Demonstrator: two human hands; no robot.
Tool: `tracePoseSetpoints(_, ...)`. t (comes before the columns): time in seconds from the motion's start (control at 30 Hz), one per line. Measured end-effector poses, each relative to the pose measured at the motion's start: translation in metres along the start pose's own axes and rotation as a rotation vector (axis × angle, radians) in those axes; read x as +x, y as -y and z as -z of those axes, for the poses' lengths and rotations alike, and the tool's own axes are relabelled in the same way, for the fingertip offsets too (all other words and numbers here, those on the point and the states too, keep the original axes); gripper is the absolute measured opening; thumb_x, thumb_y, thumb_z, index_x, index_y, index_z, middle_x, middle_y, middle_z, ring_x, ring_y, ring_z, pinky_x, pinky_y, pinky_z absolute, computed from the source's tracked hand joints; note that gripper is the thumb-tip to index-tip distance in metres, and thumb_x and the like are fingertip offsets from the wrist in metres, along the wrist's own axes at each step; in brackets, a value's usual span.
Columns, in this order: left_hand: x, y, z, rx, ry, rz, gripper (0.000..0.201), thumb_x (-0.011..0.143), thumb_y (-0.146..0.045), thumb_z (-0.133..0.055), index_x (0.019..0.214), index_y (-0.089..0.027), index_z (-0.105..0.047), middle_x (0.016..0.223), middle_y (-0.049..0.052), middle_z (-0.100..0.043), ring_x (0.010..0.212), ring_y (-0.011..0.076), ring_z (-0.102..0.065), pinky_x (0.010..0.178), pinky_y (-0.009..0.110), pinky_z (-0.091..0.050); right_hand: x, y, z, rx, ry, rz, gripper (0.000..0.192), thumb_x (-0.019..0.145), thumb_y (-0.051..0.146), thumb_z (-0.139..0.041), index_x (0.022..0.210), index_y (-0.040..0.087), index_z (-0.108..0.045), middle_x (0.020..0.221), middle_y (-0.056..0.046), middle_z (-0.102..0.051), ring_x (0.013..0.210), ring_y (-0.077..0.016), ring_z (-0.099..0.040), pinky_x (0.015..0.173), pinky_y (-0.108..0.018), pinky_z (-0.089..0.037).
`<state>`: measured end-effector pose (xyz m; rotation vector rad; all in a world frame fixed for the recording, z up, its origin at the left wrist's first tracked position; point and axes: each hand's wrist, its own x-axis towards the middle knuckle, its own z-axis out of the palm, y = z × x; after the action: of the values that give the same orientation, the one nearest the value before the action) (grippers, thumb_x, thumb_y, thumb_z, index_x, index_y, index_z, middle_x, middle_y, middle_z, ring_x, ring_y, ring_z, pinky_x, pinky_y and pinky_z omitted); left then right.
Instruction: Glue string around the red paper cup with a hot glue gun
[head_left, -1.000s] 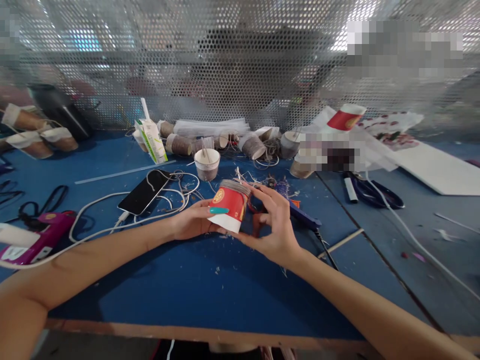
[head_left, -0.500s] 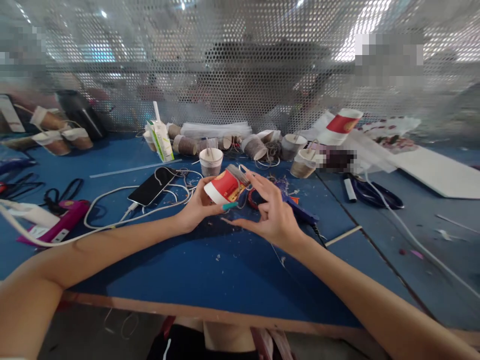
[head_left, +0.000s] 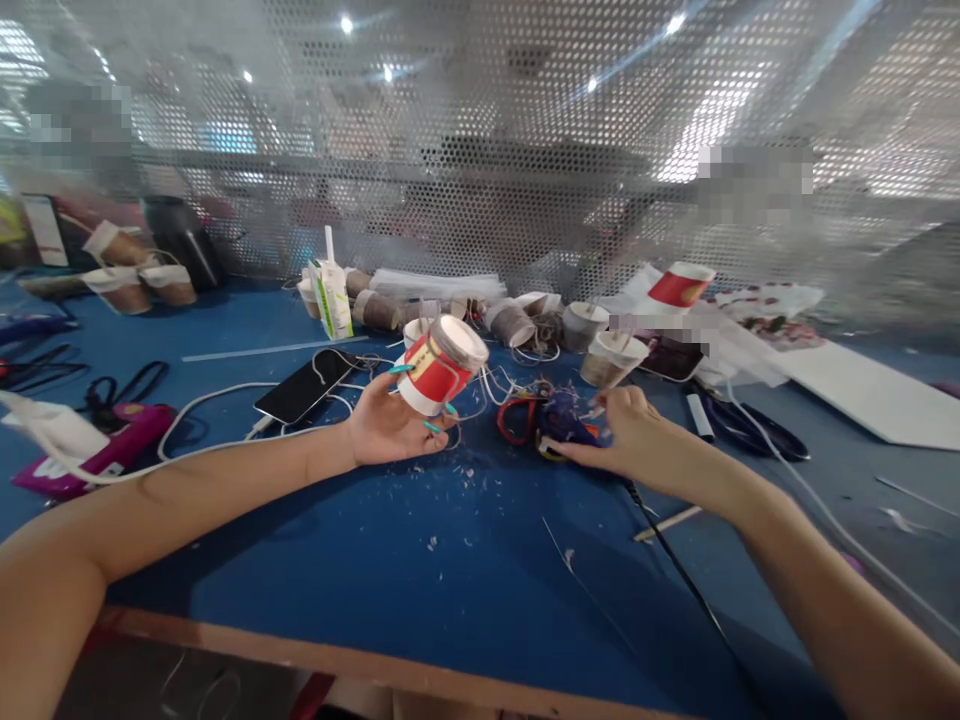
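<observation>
My left hand (head_left: pixel 390 425) holds a red and white paper cup (head_left: pixel 437 366) tilted on its side, its twine-wrapped end turned toward the mesh wall. My right hand (head_left: pixel 637 440) rests on a dark blue glue gun (head_left: pixel 564 428) that lies on the blue table (head_left: pixel 420 560); its fingers curl over the gun's body, and a black cord runs from it toward the front edge. Red-handled scissors (head_left: pixel 514 420) lie just left of the gun.
Several twine-wrapped cups (head_left: pixel 510 322), a carton (head_left: pixel 330 298) and another red cup (head_left: pixel 679 288) line the perforated metal wall (head_left: pixel 480 150). A phone (head_left: pixel 304 384) with a white cable, a pink tool (head_left: pixel 97 455) and dark scissors (head_left: pixel 757 440) also lie about.
My right hand left the cup and moved right onto the glue gun. My left hand kept the cup and tipped it up. The view has tilted upward.
</observation>
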<state>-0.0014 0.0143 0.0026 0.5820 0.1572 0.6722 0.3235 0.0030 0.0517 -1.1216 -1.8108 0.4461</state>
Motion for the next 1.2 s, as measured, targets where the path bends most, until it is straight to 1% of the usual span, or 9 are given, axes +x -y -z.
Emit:
tracePoseSetpoints(0.1, 0.001, 0.002, 0.004, 0.009, 0.027, -0.001, 0.06, 0.059, -0.04, -0.079, 0.111, -0.014, -0.064, 0.101, 0.008, -0.075, 0.095, 0.0194, -0.069, 0.085, 0.03, -0.049, -0.005, 0.017, -0.001, -0.536, 0.394, -0.256, 0.035, 0.053, 0.026, -0.08, 0.077, 0.02, -0.055, 0.079, -0.006, -0.061, 0.069, -0.0238, -0.06, 0.059, -0.034, -0.047)
tracePoseSetpoints(0.13, 0.001, 0.003, 0.004, 0.006, 0.026, -0.028, 0.058, 0.061, -0.036, -0.078, 0.113, -0.015, -0.064, 0.106, 0.008, -0.075, 0.101, 0.0205, -0.069, 0.088, 0.031, -0.049, -0.005, 0.024, -0.004, -0.728, 0.431, -0.311, 0.03, 0.056, 0.024, -0.075, 0.077, 0.019, -0.054, 0.082, -0.008, -0.061, 0.074, -0.0266, -0.061, 0.062, -0.035, -0.048)
tracePoseSetpoints(0.27, 0.003, 0.004, 0.006, 0.01, 0.006, -0.138, 0.054, 0.068, -0.031, -0.072, 0.12, -0.017, -0.062, 0.119, 0.007, -0.073, 0.117, 0.023, -0.065, 0.103, 0.037, -0.045, -0.005, 0.039, -0.028, -1.1, 0.423, -0.336, 0.03, 0.065, 0.02, -0.066, 0.093, 0.012, -0.058, 0.099, -0.018, -0.063, 0.095, -0.0342, -0.061, 0.071, -0.036, -0.048)
tracePoseSetpoints(0.43, 0.0, 0.004, 0.004, 0.059, 0.073, -0.009, 0.058, 0.066, -0.035, -0.076, 0.117, -0.012, -0.065, 0.112, 0.011, -0.075, 0.114, 0.0276, -0.068, 0.106, 0.036, -0.045, -0.009, 0.029, -0.035, -1.17, 0.274, -0.23, 0.027, 0.077, 0.029, -0.06, 0.094, 0.008, -0.062, 0.094, -0.022, -0.064, 0.097, -0.037, -0.058, 0.077, -0.042, -0.047)
tracePoseSetpoints(0.57, -0.003, 0.004, 0.003, 0.03, 0.092, 0.03, 0.051, 0.068, -0.034, -0.079, 0.112, -0.012, -0.068, 0.103, 0.008, -0.077, 0.101, 0.0223, -0.073, 0.101, 0.031, -0.048, -0.01, 0.026, -0.024, -1.091, 0.095, -0.169, 0.03, 0.088, 0.037, -0.046, 0.077, 0.013, -0.061, 0.076, -0.019, -0.063, 0.08, -0.0322, -0.059, 0.08, -0.047, -0.047)
tracePoseSetpoints(0.67, -0.002, 0.004, 0.006, 0.015, 0.048, 0.018, 0.045, 0.07, -0.032, -0.079, 0.11, -0.014, -0.068, 0.106, 0.007, -0.077, 0.101, 0.0209, -0.072, 0.1, 0.03, -0.049, -0.013, 0.03, -0.022, -0.944, -0.037, -0.143, 0.034, 0.092, 0.04, -0.042, 0.073, 0.017, -0.059, 0.071, -0.016, -0.064, 0.071, -0.0295, -0.061, 0.07, -0.044, -0.047)
tracePoseSetpoints(0.93, 0.002, 0.008, 0.011, 0.01, -0.197, -0.036, 0.037, 0.083, -0.028, -0.067, 0.118, -0.017, -0.062, 0.108, 0.009, -0.076, 0.104, 0.0229, -0.072, 0.1, 0.037, -0.049, -0.036, 0.036, -0.042, -0.295, -0.212, 0.001, 0.034, 0.087, 0.056, -0.058, 0.082, 0.023, -0.064, 0.067, -0.006, -0.068, 0.063, -0.0231, -0.066, 0.065, -0.037, -0.055)
tracePoseSetpoints(1.07, 0.001, 0.01, 0.003, 0.042, -0.249, -0.114, 0.05, 0.078, -0.016, -0.068, 0.126, -0.02, -0.057, 0.112, 0.008, -0.076, 0.106, 0.0241, -0.072, 0.098, 0.038, -0.05, -0.037, 0.044, -0.049, -0.09, -0.244, -0.087, 0.034, 0.076, 0.056, -0.071, 0.081, 0.023, -0.066, 0.064, -0.003, -0.069, 0.049, -0.0186, -0.063, 0.052, -0.033, -0.054)
tracePoseSetpoints(1.2, -0.005, 0.004, -0.002, -0.052, -0.165, -0.13, 0.056, 0.073, -0.029, -0.072, 0.126, -0.017, -0.057, 0.112, 0.008, -0.075, 0.108, 0.0216, -0.071, 0.102, 0.034, -0.048, -0.022, 0.038, -0.047, 0.088, -0.207, -0.368, 0.036, 0.079, 0.055, -0.068, 0.068, 0.021, -0.065, 0.041, 0.001, -0.058, 0.035, -0.0185, -0.057, 0.042, -0.031, -0.05)
